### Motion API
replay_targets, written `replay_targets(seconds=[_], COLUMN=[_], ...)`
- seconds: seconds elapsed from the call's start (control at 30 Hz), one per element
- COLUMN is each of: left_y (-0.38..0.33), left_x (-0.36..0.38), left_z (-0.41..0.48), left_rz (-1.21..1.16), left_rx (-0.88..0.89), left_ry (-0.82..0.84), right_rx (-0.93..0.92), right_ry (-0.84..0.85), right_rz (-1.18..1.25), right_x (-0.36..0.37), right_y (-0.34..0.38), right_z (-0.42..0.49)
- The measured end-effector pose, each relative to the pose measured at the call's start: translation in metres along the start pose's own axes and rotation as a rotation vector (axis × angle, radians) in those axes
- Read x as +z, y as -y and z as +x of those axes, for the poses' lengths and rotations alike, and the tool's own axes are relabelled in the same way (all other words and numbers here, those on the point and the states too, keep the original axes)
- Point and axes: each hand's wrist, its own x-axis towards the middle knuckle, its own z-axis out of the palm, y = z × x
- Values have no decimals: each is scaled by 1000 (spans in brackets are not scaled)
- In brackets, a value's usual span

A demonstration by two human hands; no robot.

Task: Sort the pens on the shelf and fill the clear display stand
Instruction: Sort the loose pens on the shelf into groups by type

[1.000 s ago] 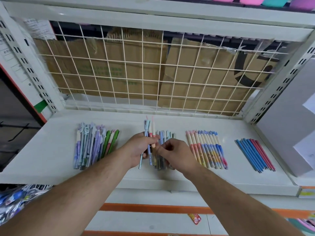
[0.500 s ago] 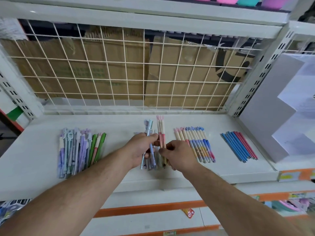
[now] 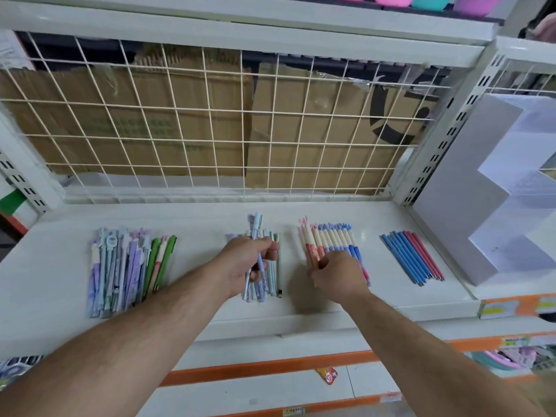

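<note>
One unsorted: middle pile (image 3: 272,278); display stand (image 3: 463,188) unfilled
Hands: my left hand (image 3: 245,263) grips blue pen (image 3: 255,231), right hand (image 3: 337,275) pinches pink pens (image 3: 310,248) right of it

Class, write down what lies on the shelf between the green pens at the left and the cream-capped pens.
The head view shows a pile of pale blue pens there, the left hand gripping a few above it.
</note>
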Motion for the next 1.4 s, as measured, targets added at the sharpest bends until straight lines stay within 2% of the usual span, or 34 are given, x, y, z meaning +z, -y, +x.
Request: replay_targets(seconds=[0.7,0.9,1.0,1.17,1.27,1.4], left_y=[1,-5,-7,-9,-10,-8], left_x=[-4,0,2,10,15,15], left_z=[-3,-7,-7,-10,-13,-9], left_rz=[-11,-22,-32,58,130,61], left_rx=[-10,-13,-2,39,47,44], left_ry=[3,34,54,75,88,129], right_rx=[-87,-94,-149,-198,-238,-209], right_ry=[-78,-117,-38,237,281,272], right_rz=[-27,127,349,683,692,701], right_x=[13,8,3,-3,-4,-6], right_y=[0,9,21,39,42,39], right_z=[7,-3,-13,-37,-42,-42])
